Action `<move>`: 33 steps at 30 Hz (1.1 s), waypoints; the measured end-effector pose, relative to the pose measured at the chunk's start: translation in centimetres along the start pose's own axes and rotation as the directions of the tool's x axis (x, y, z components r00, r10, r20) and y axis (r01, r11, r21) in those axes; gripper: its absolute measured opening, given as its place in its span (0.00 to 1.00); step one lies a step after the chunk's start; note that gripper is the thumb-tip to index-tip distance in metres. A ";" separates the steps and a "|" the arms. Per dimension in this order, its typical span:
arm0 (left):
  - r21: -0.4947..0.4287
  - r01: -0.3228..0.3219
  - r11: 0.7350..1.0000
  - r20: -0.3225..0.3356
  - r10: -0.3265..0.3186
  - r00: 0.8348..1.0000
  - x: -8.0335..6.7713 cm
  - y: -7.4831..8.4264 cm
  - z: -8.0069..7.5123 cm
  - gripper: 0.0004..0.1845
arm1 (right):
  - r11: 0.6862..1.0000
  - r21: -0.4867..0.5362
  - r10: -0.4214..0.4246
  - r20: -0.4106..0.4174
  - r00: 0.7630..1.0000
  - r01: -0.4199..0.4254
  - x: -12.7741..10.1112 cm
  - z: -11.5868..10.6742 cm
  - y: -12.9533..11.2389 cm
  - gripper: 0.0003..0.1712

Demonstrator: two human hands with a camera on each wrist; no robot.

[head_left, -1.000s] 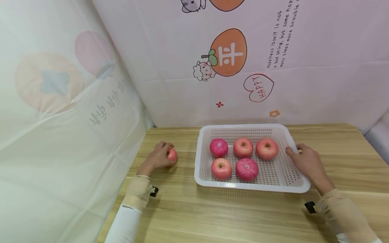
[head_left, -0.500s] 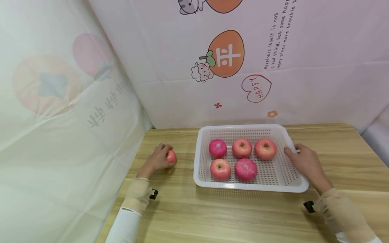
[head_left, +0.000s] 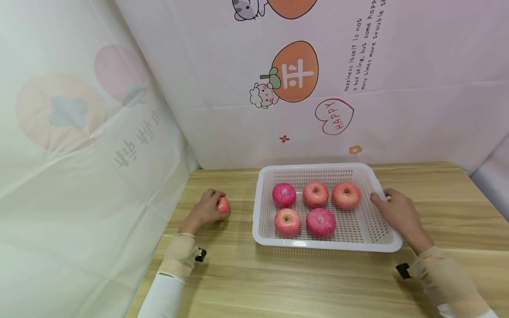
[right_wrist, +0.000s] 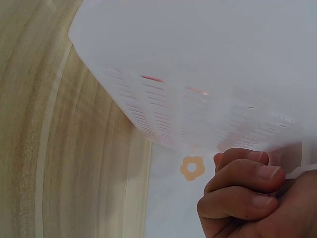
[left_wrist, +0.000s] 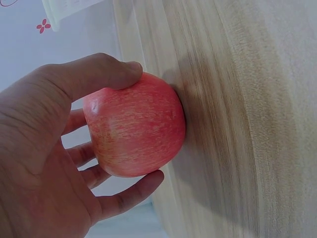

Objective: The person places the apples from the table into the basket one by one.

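A pink-red apple [head_left: 224, 205] [left_wrist: 136, 129] rests on the wooden table [head_left: 302, 282], left of a white perforated basket [head_left: 383, 236]. My left hand [head_left: 204, 208] [left_wrist: 59, 148] wraps its fingers and thumb round this apple, which still touches the wood. Inside the basket lie several more apples [head_left: 315, 194] in two rows. My right hand [head_left: 397, 212] [right_wrist: 247, 188] grips the basket's right rim, thumb inside and fingers curled over the edge. In the right wrist view the basket wall [right_wrist: 198, 74] fills the upper frame.
Patterned cloth hangs behind the table [head_left: 302, 75] and along its left side [head_left: 79, 132]. Bare wood lies in front of the basket and to its right. The table's right end [head_left: 483, 190] meets a pale fold.
The view has shifted slightly. Both hands keep the same holds on the apple and the basket rim.
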State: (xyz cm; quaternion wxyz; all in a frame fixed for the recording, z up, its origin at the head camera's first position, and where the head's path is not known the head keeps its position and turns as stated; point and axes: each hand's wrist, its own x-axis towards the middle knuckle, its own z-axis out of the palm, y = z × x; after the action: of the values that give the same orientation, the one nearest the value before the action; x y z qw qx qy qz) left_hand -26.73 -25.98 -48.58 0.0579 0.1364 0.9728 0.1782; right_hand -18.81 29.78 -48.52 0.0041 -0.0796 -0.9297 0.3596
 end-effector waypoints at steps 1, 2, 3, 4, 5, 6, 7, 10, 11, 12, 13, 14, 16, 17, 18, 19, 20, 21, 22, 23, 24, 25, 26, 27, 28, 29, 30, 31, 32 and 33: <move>0.001 0.002 1.000 -0.003 -0.002 1.000 0.0 0.0 0.0 0.37 | 1.000 0.003 0.003 0.003 1.000 -0.003 0.0 0.0 0.0 0.42; 0.001 0.002 1.000 -0.006 -0.002 1.000 0.0 0.0 0.0 0.37 | 1.000 0.006 0.007 0.007 1.000 -0.007 0.0 0.0 0.0 0.42; 0.001 0.002 1.000 -0.009 -0.002 1.000 0.0 -0.1 0.0 0.37 | 1.000 0.009 0.010 0.009 1.000 -0.010 0.0 0.0 0.0 0.42; 0.002 0.002 1.000 -0.013 -0.002 1.000 0.1 -0.1 0.1 0.37 | 1.000 0.010 0.011 0.012 1.000 -0.011 0.0 0.0 0.0 0.43; 0.002 0.002 1.000 -0.014 -0.002 1.000 0.1 -0.1 0.1 0.37 | 1.000 0.011 0.011 0.012 1.000 -0.012 0.0 0.0 0.0 0.43; 0.002 0.002 1.000 -0.016 -0.002 1.000 0.1 -0.1 0.1 0.37 | 1.000 0.013 0.011 0.011 1.000 -0.011 0.1 0.1 0.0 0.42; 0.001 0.000 1.000 -0.018 0.000 1.000 0.0 -0.1 0.1 0.37 | 1.000 0.012 0.009 0.008 1.000 -0.009 0.1 0.1 0.0 0.42; 0.000 -0.005 1.000 -0.020 0.005 1.000 0.0 0.0 0.1 0.36 | 1.000 0.010 0.000 -0.005 1.000 0.000 0.1 0.1 0.0 0.41; -0.001 -0.006 1.000 -0.020 0.006 1.000 0.1 0.0 0.0 0.36 | 1.000 0.009 -0.002 -0.008 1.000 0.002 0.2 0.1 0.0 0.41; -0.002 -0.007 1.000 -0.020 0.007 1.000 0.1 0.0 0.0 0.36 | 1.000 0.010 -0.002 -0.008 1.000 0.002 0.2 0.2 0.0 0.41; -0.002 -0.007 1.000 -0.018 0.007 1.000 0.1 0.0 0.0 0.35 | 1.000 0.008 -0.003 -0.009 1.000 0.003 0.2 0.2 0.1 0.41; -0.003 -0.007 1.000 -0.016 0.007 1.000 0.1 -0.1 0.0 0.35 | 1.000 0.010 -0.002 -0.008 1.000 0.002 0.2 0.2 0.1 0.42; 0.000 -0.007 1.000 -0.010 0.007 1.000 0.2 -0.1 0.1 0.35 | 1.000 0.005 -0.002 -0.006 1.000 0.002 0.2 0.1 0.1 0.42; 0.003 -0.008 1.000 -0.008 0.008 1.000 0.2 -0.1 0.1 0.35 | 1.000 0.003 -0.003 -0.008 1.000 0.003 0.2 0.1 0.1 0.42; 0.003 -0.007 1.000 -0.006 0.008 1.000 0.2 -0.1 0.1 0.35 | 1.000 0.001 -0.004 -0.008 1.000 0.004 0.2 0.1 0.2 0.42; 0.004 -0.007 1.000 -0.005 0.007 1.000 0.2 -0.1 0.0 0.35 | 1.000 -0.003 -0.007 -0.010 1.000 0.007 0.2 0.1 0.2 0.42; 0.004 -0.006 1.000 -0.005 0.006 1.000 0.2 -0.1 0.0 0.35 | 1.000 -0.005 -0.009 -0.012 1.000 0.009 0.2 0.1 0.2 0.41; 0.004 -0.005 1.000 -0.005 0.005 1.000 0.2 -0.1 0.0 0.35 | 1.000 -0.009 -0.011 -0.014 1.000 0.010 0.2 0.1 0.2 0.41; 0.003 -0.004 1.000 -0.005 0.004 1.000 0.2 -0.1 0.0 0.35 | 1.000 -0.011 -0.012 -0.016 1.000 0.012 0.2 0.1 0.2 0.41; 0.002 -0.003 1.000 -0.006 0.003 1.000 0.2 0.0 -0.1 0.35 | 1.000 -0.012 -0.012 -0.015 1.000 0.012 0.1 0.1 0.2 0.41; -0.002 -0.001 1.000 -0.006 0.001 1.000 0.2 0.0 -0.1 0.35 | 1.000 -0.012 -0.012 -0.015 1.000 0.012 0.1 0.1 0.2 0.41; -0.003 -0.001 1.000 -0.006 0.001 1.000 0.2 0.0 -0.1 0.35 | 1.000 -0.012 -0.012 -0.016 1.000 0.012 0.1 0.1 0.2 0.41; -0.003 -0.002 1.000 -0.006 0.002 1.000 0.2 0.0 -0.1 0.35 | 1.000 -0.012 -0.012 -0.014 1.000 0.012 0.1 0.0 0.1 0.41; -0.004 -0.002 1.000 -0.006 0.002 1.000 0.2 0.0 -0.1 0.35 | 1.000 -0.012 -0.012 -0.012 1.000 0.012 0.1 0.0 0.1 0.41; -0.005 -0.001 1.000 -0.006 0.001 1.000 0.2 0.0 -0.1 0.35 | 1.000 -0.013 -0.011 -0.008 1.000 0.011 0.0 0.0 0.1 0.41; -0.004 -0.003 1.000 -0.006 0.003 1.000 0.3 -0.1 -0.1 0.36 | 1.000 -0.013 -0.010 -0.005 1.000 0.010 0.0 0.0 0.1 0.41; -0.003 -0.004 1.000 -0.007 0.004 1.000 0.3 -0.1 -0.1 0.36 | 1.000 -0.015 -0.010 -0.003 1.000 0.010 0.1 0.0 0.1 0.41; -0.001 -0.005 1.000 -0.009 0.005 1.000 0.3 -0.1 -0.1 0.36 | 1.000 -0.016 -0.009 0.000 1.000 0.009 0.1 0.0 0.1 0.41; 0.001 -0.007 1.000 -0.010 0.007 1.000 0.3 -0.1 -0.1 0.36 | 1.000 -0.016 -0.009 0.003 1.000 0.009 0.1 0.0 0.1 0.41; 0.004 -0.008 1.000 -0.012 0.008 1.000 0.3 0.0 -0.1 0.37 | 1.000 -0.018 -0.009 0.002 1.000 0.009 0.1 0.0 0.1 0.41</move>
State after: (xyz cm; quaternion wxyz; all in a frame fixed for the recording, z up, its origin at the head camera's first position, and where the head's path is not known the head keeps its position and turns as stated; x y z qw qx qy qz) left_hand -27.09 -25.96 -48.48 0.0513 0.1394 0.9729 0.1772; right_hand -18.89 29.90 -48.59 0.0040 -0.0751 -0.9332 0.3514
